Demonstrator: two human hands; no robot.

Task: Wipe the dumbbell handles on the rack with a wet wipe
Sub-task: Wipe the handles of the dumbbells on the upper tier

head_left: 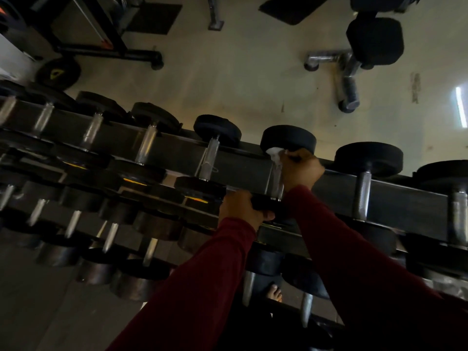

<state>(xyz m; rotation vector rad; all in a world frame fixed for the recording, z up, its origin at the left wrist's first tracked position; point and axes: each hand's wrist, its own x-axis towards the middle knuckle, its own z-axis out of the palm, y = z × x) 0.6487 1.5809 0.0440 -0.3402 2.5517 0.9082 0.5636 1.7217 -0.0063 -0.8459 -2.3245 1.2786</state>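
Item, top rack (329, 191): my right hand (300, 168) curled round wet wipe (274, 154) on dumbbell handle (276, 181), my left hand (241, 207) gripping its near head (266, 205); best wrap fully, stroke head to head, steadying against roll.

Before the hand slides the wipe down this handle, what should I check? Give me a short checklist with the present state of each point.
1. Wet wipe is in the right hand: ok, pinched at the far end of the handle.
2. Wipe wraps fully around the handle: cannot tell.
3. Left hand steadies the dumbbell: ok, it grips the near head.
4. Dumbbell sits on the rack: ok.
5. Handle below the wipe is free: ok, bare metal shows.
6. Wipe is wet enough: cannot tell.
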